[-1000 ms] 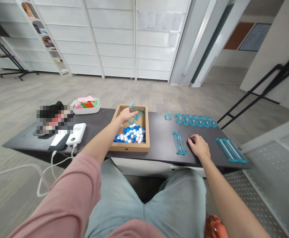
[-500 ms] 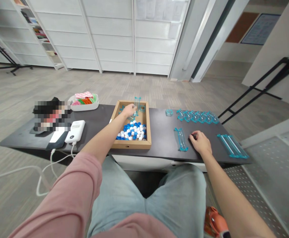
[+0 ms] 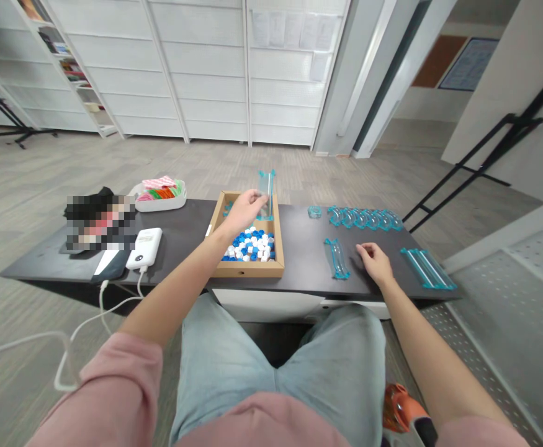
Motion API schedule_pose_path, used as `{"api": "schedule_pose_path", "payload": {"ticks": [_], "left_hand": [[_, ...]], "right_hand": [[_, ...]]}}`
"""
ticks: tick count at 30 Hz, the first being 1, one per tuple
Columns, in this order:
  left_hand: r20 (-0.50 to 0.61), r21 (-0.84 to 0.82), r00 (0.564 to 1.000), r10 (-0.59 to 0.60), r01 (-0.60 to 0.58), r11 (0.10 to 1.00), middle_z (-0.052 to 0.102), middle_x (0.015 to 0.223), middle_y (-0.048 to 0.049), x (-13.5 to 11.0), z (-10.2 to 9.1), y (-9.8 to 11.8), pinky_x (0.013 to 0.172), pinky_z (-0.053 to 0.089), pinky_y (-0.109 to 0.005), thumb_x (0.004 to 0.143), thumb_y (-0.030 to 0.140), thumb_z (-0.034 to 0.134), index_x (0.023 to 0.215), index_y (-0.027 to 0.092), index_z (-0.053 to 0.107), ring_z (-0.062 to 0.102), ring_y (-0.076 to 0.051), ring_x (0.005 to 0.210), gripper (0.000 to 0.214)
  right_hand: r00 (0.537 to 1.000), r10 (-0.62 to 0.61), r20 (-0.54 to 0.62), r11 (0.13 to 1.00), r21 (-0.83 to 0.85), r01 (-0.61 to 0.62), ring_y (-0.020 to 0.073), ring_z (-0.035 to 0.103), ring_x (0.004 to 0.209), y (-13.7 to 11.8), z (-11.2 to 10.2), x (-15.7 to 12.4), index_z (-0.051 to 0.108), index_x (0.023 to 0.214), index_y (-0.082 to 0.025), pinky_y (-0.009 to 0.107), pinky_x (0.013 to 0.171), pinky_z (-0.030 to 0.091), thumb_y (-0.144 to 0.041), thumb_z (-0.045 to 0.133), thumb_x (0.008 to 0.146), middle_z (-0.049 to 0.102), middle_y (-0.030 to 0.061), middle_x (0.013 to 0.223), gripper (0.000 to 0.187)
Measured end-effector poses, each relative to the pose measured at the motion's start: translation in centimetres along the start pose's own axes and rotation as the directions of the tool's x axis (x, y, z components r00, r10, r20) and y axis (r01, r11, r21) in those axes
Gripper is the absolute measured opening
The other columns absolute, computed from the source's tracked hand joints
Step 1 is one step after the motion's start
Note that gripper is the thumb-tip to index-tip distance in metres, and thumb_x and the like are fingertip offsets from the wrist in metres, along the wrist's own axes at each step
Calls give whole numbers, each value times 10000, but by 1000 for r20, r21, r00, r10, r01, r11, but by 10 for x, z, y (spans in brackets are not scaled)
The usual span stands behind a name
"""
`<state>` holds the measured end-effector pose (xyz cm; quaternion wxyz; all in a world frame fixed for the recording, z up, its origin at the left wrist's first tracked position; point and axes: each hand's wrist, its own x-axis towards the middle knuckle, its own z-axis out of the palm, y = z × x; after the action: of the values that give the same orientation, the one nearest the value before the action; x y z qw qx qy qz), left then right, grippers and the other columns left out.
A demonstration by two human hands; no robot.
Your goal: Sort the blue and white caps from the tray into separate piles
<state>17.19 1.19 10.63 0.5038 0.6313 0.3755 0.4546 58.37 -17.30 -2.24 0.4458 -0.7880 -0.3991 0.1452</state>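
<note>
My left hand point(image 3: 246, 208) is closed on a clear blue track piece point(image 3: 266, 192), held upright above the far end of a wooden tray point(image 3: 252, 268). Blue and white small blocks point(image 3: 251, 246) lie in the tray. My right hand point(image 3: 374, 261) rests on the dark table point(image 3: 299, 248) with its fingers curled, beside a single blue track piece point(image 3: 337, 258) and not holding it.
A row of curved blue pieces point(image 3: 364, 218) lines the table's far right, and straight ones point(image 3: 427, 268) lie near the right edge. On the left sit a white power bank point(image 3: 144, 248) with a cable, a white dish of coloured items point(image 3: 162, 192) and a dark bundle.
My left hand has lifted the blue track piece out of the tray's far end and raised it upright. My right hand stayed on the table beside the single piece.
</note>
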Motion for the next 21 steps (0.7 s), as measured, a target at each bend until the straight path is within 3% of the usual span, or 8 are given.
{"api": "schedule_pose_path", "payload": {"ticks": [5, 8, 10, 12, 14, 17, 19, 21], "left_hand": [[107, -310, 971, -213, 236, 921, 701, 815, -11, -72, 9, 22, 697, 572, -271, 944, 314, 889, 913, 196, 718, 642, -133, 691, 210], [135, -506, 937, -323, 345, 790, 682, 805, 8, -96, 3, 34, 652, 555, -248, 959, 323, 881, 985, 198, 729, 587, -102, 631, 199], [135, -558, 929, -345, 359, 748, 668, 797, 19, -107, 3, 40, 644, 543, -236, 982, 326, 853, 1014, 199, 727, 569, -91, 612, 182], [94, -513, 939, -330, 330, 793, 686, 816, 11, -116, 11, 40, 640, 532, -236, 979, 339, 855, 1009, 203, 715, 605, -105, 643, 197], [24, -377, 961, -276, 264, 888, 729, 865, -6, -125, 27, 34, 647, 526, -239, 953, 350, 877, 990, 215, 697, 667, -135, 722, 228], [-18, -156, 988, -155, 151, 976, 754, 920, -8, -138, 56, 17, 683, 538, -243, 911, 341, 901, 977, 235, 671, 700, -160, 814, 262], [13, -95, 994, -106, 107, 990, 743, 927, -7, -144, 75, 4, 706, 557, -258, 912, 353, 898, 989, 244, 653, 703, -169, 824, 279], [68, -84, 993, -95, 101, 991, 727, 915, -6, -148, 92, -7, 700, 563, -275, 933, 409, 884, 1006, 252, 627, 700, -175, 798, 310]], "right_hand": [[999, 16, -35, 980, 200, -9, 251, 597, 733, -11, -10, 4, 712, 803, -314, 423, 740, 507, -865, 838, 679, 695, 41, 713, 579], [999, 36, -3, 964, 263, -34, 177, 546, 682, -32, -11, 4, 724, 857, -273, 328, 682, 471, -904, 884, 641, 657, -17, 726, 686], [999, -43, 30, 943, 332, 30, 165, 552, 701, -54, -6, -10, 741, 906, -275, 309, 683, 482, -883, 912, 689, 669, -19, 786, 668], [973, -207, 105, 901, 408, 148, 173, 585, 742, -81, 0, -40, 765, 996, -289, 316, 719, 527, -863, 895, 804, 697, -9, 864, 619], [900, -374, 224, 833, 508, 219, 189, 624, 786, -108, 7, -83, 767, 1156, -308, 342, 772, 573, -855, 836, 934, 725, 2, 953, 595], [791, -515, 331, 773, 577, 262, 209, 676, 884, -139, 21, -144, 692, 1355, -327, 370, 841, 607, -849, 853, 966, 744, 13, 1077, 670], [786, -517, 340, 797, 525, 298, 216, 688, 932, -147, 30, -167, 679, 1321, -310, 373, 870, 607, -852, 861, 960, 739, 14, 1083, 676], [832, -448, 327, 846, 456, 277, 214, 682, 914, -147, 33, -177, 676, 1204, -302, 367, 849, 596, -881, 814, 974, 730, 5, 1034, 639]]}}
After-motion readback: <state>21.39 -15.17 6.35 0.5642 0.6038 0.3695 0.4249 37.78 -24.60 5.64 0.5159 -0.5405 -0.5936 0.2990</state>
